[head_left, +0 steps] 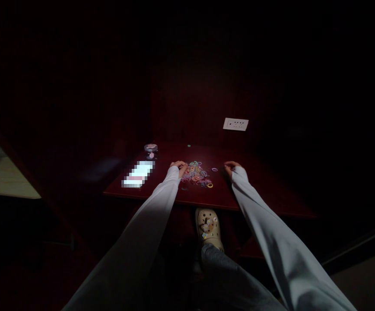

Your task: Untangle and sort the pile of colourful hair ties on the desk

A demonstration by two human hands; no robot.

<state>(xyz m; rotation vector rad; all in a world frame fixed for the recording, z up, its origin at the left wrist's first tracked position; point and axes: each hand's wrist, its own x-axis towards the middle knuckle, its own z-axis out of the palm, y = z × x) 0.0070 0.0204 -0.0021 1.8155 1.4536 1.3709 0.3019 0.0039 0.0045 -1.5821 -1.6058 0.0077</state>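
Note:
A loose pile of small coloured hair ties [195,173] lies on the dark red table. My left hand [179,167] rests at the pile's left edge, its fingers curled together against the ties. What they pinch, if anything, is too small to make out. To the right of the pile, my right hand [232,167] is above or on the tabletop, its fingers drawn together and pointing left. Shadow hides whatever may be in them. Between the pile and that hand lies a single purple hair tie [214,169]. A yellow hair tie [210,185] is at the pile's front edge.
On the left of the table [207,201] lies a bright, blurred-out phone-like rectangle [138,174]. Behind it stands a small clear round jar [150,150]. One green tie [189,146] is at the back. A white socket plate [236,124] is on the wall. Surroundings are dark.

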